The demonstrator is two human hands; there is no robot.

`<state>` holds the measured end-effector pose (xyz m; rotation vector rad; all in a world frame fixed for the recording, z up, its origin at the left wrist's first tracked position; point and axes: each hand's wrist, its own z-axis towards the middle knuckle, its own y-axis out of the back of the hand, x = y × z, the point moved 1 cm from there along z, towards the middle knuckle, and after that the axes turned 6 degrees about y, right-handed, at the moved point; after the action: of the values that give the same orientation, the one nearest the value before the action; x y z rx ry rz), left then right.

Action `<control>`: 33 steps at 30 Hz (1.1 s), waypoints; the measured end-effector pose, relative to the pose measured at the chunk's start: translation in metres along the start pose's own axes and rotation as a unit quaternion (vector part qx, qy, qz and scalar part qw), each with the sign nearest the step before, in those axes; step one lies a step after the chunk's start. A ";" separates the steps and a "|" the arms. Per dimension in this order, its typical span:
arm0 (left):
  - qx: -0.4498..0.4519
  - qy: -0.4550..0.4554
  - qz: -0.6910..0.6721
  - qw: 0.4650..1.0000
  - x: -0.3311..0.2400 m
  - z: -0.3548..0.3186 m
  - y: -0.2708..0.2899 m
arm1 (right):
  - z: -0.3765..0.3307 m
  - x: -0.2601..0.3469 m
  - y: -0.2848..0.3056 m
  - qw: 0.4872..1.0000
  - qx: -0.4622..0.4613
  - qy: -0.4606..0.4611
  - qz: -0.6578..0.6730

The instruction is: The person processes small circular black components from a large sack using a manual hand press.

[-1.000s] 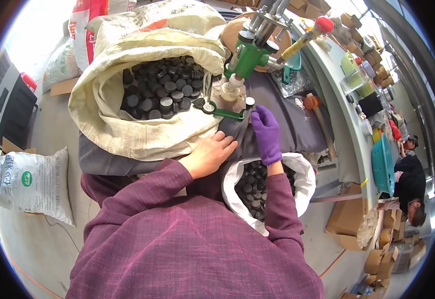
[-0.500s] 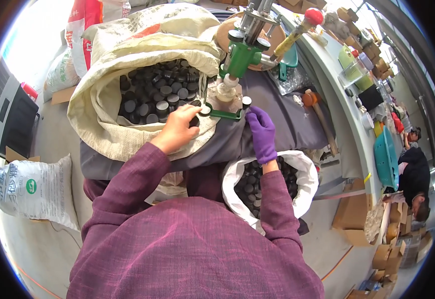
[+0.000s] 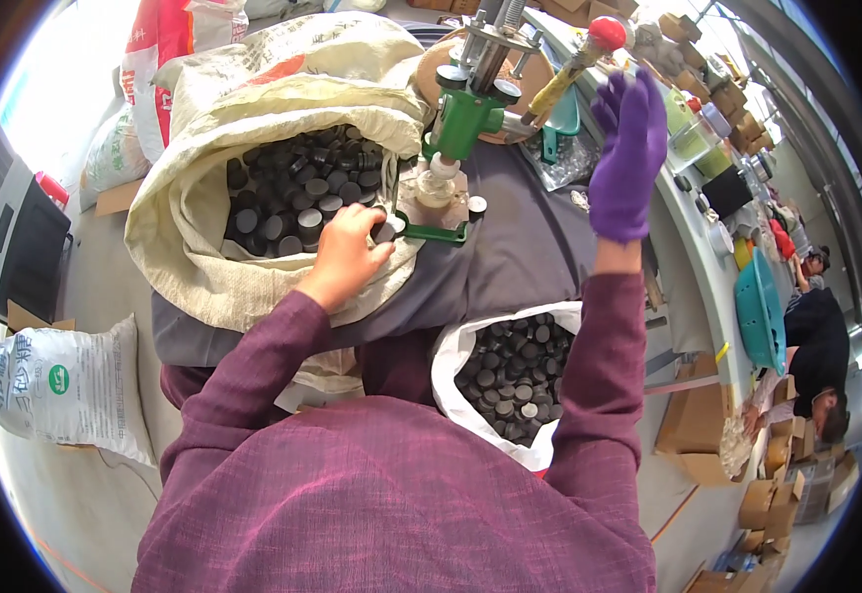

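My bare left hand (image 3: 350,247) pinches a small round cap (image 3: 388,229) with a pale face at the sack's right edge, beside the green bracket (image 3: 433,233) of a hand press. The green press (image 3: 458,124) stands upright, its pale plunger over a light base (image 3: 460,193). Another round cap (image 3: 476,208) with a white top sits by the right end of the bracket. My right hand (image 3: 630,163), in a purple glove, is raised with its fingers stretched, just below and right of the press lever (image 3: 564,84) with its red ball knob (image 3: 607,34). No object shows in it.
An open woven sack (image 3: 184,232) full of dark round caps lies left of the press. A white bag (image 3: 448,381) of similar caps stands below the table edge. A long bench (image 3: 683,188) with containers runs along the right. Another person (image 3: 814,341) is at the far right.
My right hand has left the white-topped cap and risen up and right toward the lever. My left hand stays by the bracket with its cap. The view has shifted slightly.
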<state>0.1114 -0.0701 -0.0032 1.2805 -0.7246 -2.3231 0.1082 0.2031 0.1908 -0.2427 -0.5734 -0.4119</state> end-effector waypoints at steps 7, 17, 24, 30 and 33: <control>-0.010 0.035 -0.029 0.999 -0.014 0.071 -0.031 | 0.073 -0.018 -0.030 0.965 0.111 -0.146 0.188; -0.002 0.073 -0.072 0.995 -0.004 0.089 -0.060 | 0.088 -0.017 -0.051 0.789 0.267 -0.141 0.536; -0.021 0.112 -0.125 0.986 0.006 0.087 -0.068 | 0.063 0.014 -0.058 0.990 0.029 -0.096 0.099; -0.021 0.113 -0.061 0.991 0.001 0.094 -0.072 | 0.015 0.008 -0.025 0.993 0.054 -0.001 0.104; 0.001 0.122 -0.054 0.991 -0.001 0.097 -0.072 | -0.025 0.026 -0.018 0.993 0.072 0.065 0.066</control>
<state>0.0222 0.0113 -0.0025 1.6054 -0.5903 -2.1939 0.1314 0.1707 0.1871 -0.1135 -0.4535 -0.2557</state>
